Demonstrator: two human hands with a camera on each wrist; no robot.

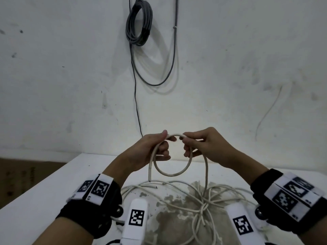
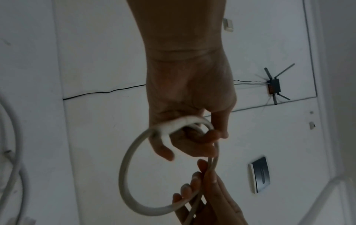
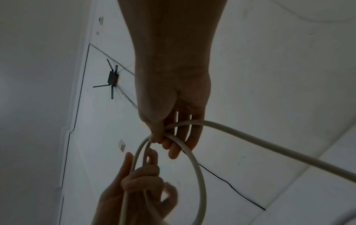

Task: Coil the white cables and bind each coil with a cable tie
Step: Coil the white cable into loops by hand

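Note:
A white cable loop (image 1: pixel 170 171) hangs in the air above the table, held at its top by both hands. My left hand (image 1: pixel 157 147) grips the loop's left side with thumb on top and fingers curled under; the cable's cut end (image 1: pixel 150 175) dangles below it. My right hand (image 1: pixel 196 145) pinches the loop's right side, and the cable's long part (image 1: pixel 206 174) drops from it to the table. The left wrist view shows the loop (image 2: pixel 127 170) round my left fingers (image 2: pixel 204 141). In the right wrist view the cable (image 3: pixel 200 175) passes under my right thumb. No cable tie shows.
Several loose white cables (image 1: pixel 200 206) lie tangled on the white table (image 1: pixel 53 188), over a worn patch. A grey cable coil (image 1: pixel 138 22) hangs on the wall behind, with a thin black wire (image 1: pixel 137 106) running down. A router (image 2: pixel 273 86) is mounted on the wall.

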